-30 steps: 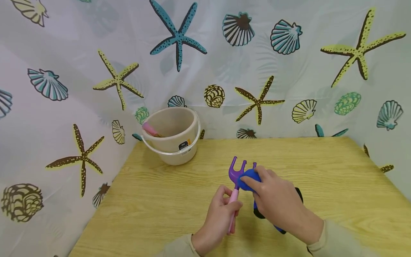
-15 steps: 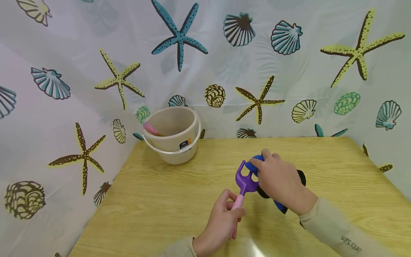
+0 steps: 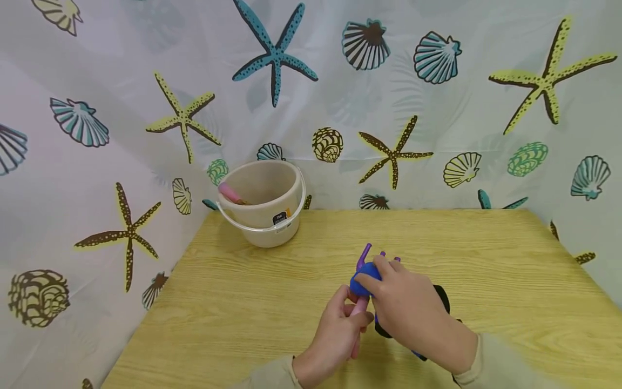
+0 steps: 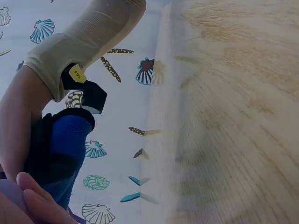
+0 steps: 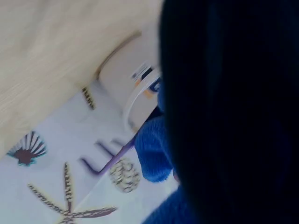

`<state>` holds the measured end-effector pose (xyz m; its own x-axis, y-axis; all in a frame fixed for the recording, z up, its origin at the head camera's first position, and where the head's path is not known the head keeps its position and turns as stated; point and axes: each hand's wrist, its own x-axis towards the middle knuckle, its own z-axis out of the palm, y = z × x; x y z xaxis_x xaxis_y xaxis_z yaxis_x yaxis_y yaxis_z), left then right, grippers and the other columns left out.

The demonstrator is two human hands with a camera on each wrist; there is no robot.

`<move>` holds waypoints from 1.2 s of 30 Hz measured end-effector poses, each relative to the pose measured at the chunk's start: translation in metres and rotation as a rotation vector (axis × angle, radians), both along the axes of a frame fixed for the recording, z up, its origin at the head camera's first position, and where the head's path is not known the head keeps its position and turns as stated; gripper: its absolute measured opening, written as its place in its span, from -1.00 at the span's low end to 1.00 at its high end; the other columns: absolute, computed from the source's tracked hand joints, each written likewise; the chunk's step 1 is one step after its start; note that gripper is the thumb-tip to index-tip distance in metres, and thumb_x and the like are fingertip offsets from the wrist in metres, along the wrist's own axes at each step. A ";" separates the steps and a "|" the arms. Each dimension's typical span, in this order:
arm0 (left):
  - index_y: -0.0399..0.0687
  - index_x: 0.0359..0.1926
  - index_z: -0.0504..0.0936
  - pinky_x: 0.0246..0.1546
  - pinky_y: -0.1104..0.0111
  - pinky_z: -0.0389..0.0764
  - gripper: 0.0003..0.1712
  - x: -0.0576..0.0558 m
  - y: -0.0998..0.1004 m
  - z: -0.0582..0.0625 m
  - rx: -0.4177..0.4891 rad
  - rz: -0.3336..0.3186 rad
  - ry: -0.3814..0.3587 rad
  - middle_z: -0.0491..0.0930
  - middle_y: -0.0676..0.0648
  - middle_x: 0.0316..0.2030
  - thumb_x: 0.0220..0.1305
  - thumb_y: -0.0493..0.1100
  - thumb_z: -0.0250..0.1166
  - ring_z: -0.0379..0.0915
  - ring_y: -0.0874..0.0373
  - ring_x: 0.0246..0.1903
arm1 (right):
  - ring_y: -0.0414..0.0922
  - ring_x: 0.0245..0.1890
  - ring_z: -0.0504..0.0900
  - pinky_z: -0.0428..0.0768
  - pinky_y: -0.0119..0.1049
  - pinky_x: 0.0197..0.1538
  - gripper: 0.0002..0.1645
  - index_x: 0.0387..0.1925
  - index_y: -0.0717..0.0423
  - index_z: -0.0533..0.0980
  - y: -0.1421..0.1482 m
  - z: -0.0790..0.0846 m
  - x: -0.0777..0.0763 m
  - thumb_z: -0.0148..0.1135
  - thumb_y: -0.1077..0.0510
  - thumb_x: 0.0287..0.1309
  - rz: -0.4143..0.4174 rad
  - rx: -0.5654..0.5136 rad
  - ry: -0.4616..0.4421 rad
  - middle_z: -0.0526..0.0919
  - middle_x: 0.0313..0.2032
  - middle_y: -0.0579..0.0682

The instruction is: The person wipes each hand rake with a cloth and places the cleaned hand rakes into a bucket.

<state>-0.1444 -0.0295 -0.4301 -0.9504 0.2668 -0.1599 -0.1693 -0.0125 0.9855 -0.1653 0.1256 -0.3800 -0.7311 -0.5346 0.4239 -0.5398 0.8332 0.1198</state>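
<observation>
A toy-sized hand rake with purple tines [image 3: 363, 257] and a pink handle [image 3: 360, 306] tilts above the table. My left hand [image 3: 330, 332] grips it by the handle. My right hand [image 3: 413, 308] pinches a fuzzy blue cloth [image 3: 365, 277] with black trim against the rake where the head meets the handle. Most of the rake head is hidden behind the cloth and fingers. Loose parts of the cloth hang beneath the right hand; the left wrist view shows a broad blue section [image 4: 70, 140]. In the right wrist view, the tines [image 5: 108, 164] stick out past the bunched cloth.
A beige bucket [image 3: 264, 221] with a white handle stands at the table's back left. Inside it leans a pink-handled tool [image 3: 230, 193]. The wood-grain table [image 3: 252, 313] is enclosed by a curtain [image 3: 301, 113] printed with starfish and shells.
My right hand slid the cloth up onto the tines, then back down to the rake's neck. The rake has shifted slightly right; my left hand keeps its grip on the handle.
</observation>
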 end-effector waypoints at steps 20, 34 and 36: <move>0.03 -0.11 0.42 -0.82 0.45 0.30 -0.82 0.005 -0.002 0.001 -0.161 -0.021 0.063 0.46 0.01 -0.46 0.32 -0.19 0.22 0.20 0.19 -0.78 | -0.08 -0.57 0.54 0.54 -0.21 -0.68 -0.58 0.11 -0.08 0.65 0.014 0.023 -0.058 0.24 0.19 0.20 -0.184 -0.038 -0.227 0.62 -0.14 0.18; -0.08 -0.09 0.39 -0.81 0.44 0.29 -0.75 0.001 -0.003 0.000 -0.065 -0.017 0.010 0.45 0.01 -0.50 0.30 -0.18 0.27 0.17 0.20 -0.83 | 0.01 -0.24 0.70 0.64 -0.19 -0.58 -0.63 -0.03 -0.15 0.70 0.007 0.013 -0.014 0.44 0.09 0.06 -0.048 0.064 -0.177 0.64 0.03 0.08; -0.08 -0.09 0.39 -0.81 0.44 0.29 -0.75 0.002 -0.002 -0.001 -0.057 -0.024 0.010 0.44 0.01 -0.49 0.29 -0.19 0.27 0.17 0.20 -0.82 | 0.04 -0.27 0.69 0.64 -0.17 -0.60 -0.63 -0.04 -0.09 0.70 0.010 0.012 -0.018 0.44 0.10 0.06 -0.097 0.059 -0.139 0.64 -0.04 0.08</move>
<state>-0.1420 -0.0318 -0.4308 -0.9454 0.2805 -0.1657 -0.1588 0.0475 0.9862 -0.1830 0.1354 -0.3682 -0.8300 -0.4794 0.2852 -0.4716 0.8761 0.1002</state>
